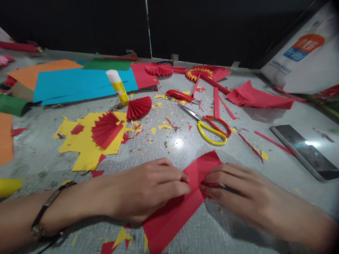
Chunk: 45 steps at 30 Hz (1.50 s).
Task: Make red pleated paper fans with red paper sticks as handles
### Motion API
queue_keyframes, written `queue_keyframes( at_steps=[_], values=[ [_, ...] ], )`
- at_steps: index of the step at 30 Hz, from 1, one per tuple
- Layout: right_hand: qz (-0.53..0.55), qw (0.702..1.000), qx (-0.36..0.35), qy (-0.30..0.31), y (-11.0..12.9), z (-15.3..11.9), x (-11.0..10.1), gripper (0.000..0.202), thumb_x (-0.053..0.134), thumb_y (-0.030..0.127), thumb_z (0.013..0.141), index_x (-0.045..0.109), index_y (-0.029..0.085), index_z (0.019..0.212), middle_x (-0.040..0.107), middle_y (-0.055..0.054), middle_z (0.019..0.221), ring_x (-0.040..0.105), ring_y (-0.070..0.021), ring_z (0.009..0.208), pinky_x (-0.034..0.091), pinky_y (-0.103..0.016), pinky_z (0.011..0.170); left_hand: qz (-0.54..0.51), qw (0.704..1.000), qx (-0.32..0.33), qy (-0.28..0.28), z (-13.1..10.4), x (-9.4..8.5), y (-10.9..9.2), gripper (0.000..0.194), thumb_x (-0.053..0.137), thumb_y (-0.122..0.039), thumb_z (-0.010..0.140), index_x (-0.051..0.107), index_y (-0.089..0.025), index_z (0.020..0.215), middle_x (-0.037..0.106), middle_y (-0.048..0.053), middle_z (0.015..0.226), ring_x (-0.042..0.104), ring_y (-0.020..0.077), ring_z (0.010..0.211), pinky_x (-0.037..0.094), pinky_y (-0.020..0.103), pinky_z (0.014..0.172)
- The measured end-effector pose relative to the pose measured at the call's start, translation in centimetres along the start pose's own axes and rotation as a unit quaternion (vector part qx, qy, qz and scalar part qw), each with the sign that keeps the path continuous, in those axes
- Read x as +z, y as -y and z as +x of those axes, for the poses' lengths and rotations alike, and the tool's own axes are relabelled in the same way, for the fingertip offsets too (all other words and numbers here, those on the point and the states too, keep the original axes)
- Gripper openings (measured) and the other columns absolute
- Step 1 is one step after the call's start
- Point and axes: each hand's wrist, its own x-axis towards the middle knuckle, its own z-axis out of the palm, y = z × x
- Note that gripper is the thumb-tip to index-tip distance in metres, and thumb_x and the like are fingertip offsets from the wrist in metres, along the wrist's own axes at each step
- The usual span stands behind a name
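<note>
A strip of red paper [176, 211] lies slantwise on the grey table in front of me, with a crease along it. My left hand [156, 187] rests over its left edge, fingers curled and pressed onto the paper. Opposite, my right hand [238, 190] pinches the right edge, its fingertips bent over the paper; the thumb is hidden. Beyond the hands lie scissors [212, 130] with one red and one yellow handle, blades partly parted. Two pleated red paper fans [107, 129] and a glue stick [118, 86] are to the left, one fan resting on yellow paper [76, 151].
Small clippers with red handles [180, 95] lie behind the scissors. A phone [307, 151] is at the right, below a white bag [299, 53]. Blue paper [87, 84] lies at the back left, red rosettes [200, 74] at the back. Paper scraps are scattered around.
</note>
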Motion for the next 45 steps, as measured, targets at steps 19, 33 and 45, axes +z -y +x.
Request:
queue_keyframes(
  at_steps=[19, 33, 45],
  values=[
    [0.025, 1.000, 0.012, 0.002, 0.2, -0.3, 0.2, 0.034, 0.037, 0.013, 0.112, 0.069, 0.015, 0.121, 0.074, -0.011, 0.109, 0.069, -0.0236, 0.102, 0.057, -0.036, 0.083, -0.155, 0.987, -0.023, 0.023, 0.3, -1.0, 0.4, 0.058, 0.053, -0.004, 0.082, 0.054, -0.019, 0.138, 0.071, 0.017, 0.131, 0.067, 0.0289, 0.128, 0.051, 0.047, 0.113],
    [0.024, 0.999, 0.016, 0.018, 0.2, -0.7, 0.4, 0.034, 0.038, 0.008, 0.109, 0.068, 0.016, 0.123, 0.073, -0.009, 0.109, 0.069, -0.0228, 0.102, 0.057, -0.039, 0.091, -0.294, 0.943, -0.153, -0.038, 0.6, -1.7, 1.2, 0.031, 0.043, -0.016, 0.109, 0.068, -0.015, 0.128, 0.068, 0.016, 0.130, 0.066, 0.0235, 0.121, 0.055, 0.036, 0.105],
    [0.018, 1.000, 0.004, 0.012, 0.1, -0.8, 0.2, 0.042, 0.039, 0.003, 0.101, 0.068, 0.017, 0.128, 0.077, -0.009, 0.114, 0.072, -0.0230, 0.105, 0.060, -0.038, 0.091, -0.252, 0.953, -0.167, -0.038, 0.7, -1.5, 1.0, 0.035, 0.053, 0.003, 0.091, 0.073, -0.018, 0.110, 0.068, 0.009, 0.117, 0.069, 0.0181, 0.109, 0.054, 0.031, 0.101]
  ],
)
